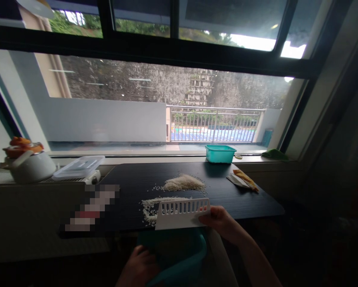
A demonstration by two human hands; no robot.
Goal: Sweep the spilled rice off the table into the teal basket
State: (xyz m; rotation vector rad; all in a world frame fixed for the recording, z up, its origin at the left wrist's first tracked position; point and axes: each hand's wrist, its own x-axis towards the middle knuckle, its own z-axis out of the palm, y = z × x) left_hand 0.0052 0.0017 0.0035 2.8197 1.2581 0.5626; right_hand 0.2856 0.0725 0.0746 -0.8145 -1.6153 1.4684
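Observation:
Between the thumb and fingers of my right hand [222,223] is the right end of a white plastic scraper [179,221] with a row of slots along its top. It stands tilted at the table's front edge, partly hiding a spread of white rice [150,209] behind it. Farther back lies a heap of rice [183,182] with loose grains around it. Below the edge, my left hand [139,265] is closed on the left side of a teal plastic basin [201,249]. The basin's inside is dark, so its contents are unclear.
The dark table [131,175] reaches the window sill. A smaller teal tub [220,154] stands at its back, with yellow and white packets [243,180] at the right. Leftward are a clear plastic lid [80,166], a white pot [33,165] and a blurred-out patch [91,209].

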